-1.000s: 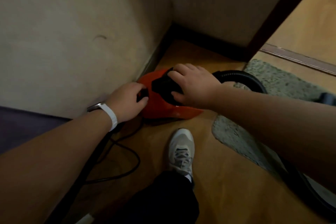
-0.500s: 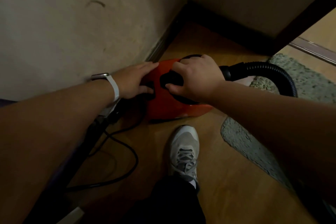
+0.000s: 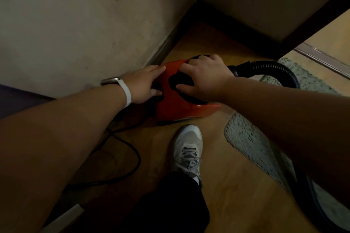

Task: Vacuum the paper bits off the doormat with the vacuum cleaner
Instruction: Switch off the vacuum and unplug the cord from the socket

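A small red vacuum cleaner [image 3: 176, 108] with black top parts stands on the wooden floor close to the wall. My left hand [image 3: 144, 85] lies flat on its left side with fingers straight and the thumb on a black part. My right hand [image 3: 204, 79] curls over the black handle on top and grips it. A black ribbed hose [image 3: 274, 70] leaves the vacuum's right side and arcs over the grey shaggy doormat [image 3: 248, 142]. No paper bits are visible in this dim light.
The wall [image 3: 75, 24] and dark skirting board run close on the left, meeting another wall in the corner. A black power cord [image 3: 130, 149] loops on the floor at the left. My foot in a grey sneaker [image 3: 187, 147] stands just in front of the vacuum.
My left hand has gone from curled at the vacuum's rear to flat with fingers stretched along its left side. The view has shifted; my right hand stays on the handle.
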### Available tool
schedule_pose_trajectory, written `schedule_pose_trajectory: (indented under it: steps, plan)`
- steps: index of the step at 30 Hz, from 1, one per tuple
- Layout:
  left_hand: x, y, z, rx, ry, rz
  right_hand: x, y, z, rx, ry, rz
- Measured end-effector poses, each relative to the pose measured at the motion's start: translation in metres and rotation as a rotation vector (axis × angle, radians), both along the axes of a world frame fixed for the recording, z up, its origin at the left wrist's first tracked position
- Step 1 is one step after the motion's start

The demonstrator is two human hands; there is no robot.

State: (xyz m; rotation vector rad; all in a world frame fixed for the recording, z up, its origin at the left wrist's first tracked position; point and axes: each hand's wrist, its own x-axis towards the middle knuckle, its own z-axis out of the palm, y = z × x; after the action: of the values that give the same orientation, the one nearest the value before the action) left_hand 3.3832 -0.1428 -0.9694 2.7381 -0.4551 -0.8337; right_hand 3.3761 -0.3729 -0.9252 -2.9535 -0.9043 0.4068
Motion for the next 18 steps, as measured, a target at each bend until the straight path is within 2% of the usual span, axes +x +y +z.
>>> schedule_pose_trajectory:
  steps: [2, 5, 11, 18]
  plan:
    - [-0.021, -0.006, 0.013, -0.065, -0.032, 0.077, -0.010, -0.002, 0.008, -0.032, 0.049, -0.031]
    - [-0.056, -0.008, 0.042, -0.186, -0.139, 0.187, -0.031, -0.003, 0.025, 0.056, 0.045, -0.080]
    - [-0.113, -0.001, 0.120, -0.275, -0.238, 0.331, -0.069, 0.002, 0.092, 0.096, 0.049, -0.091]
    - [-0.174, 0.019, 0.202, -0.232, -0.354, 0.377, -0.114, 0.039, 0.188, 0.134, 0.015, -0.056]
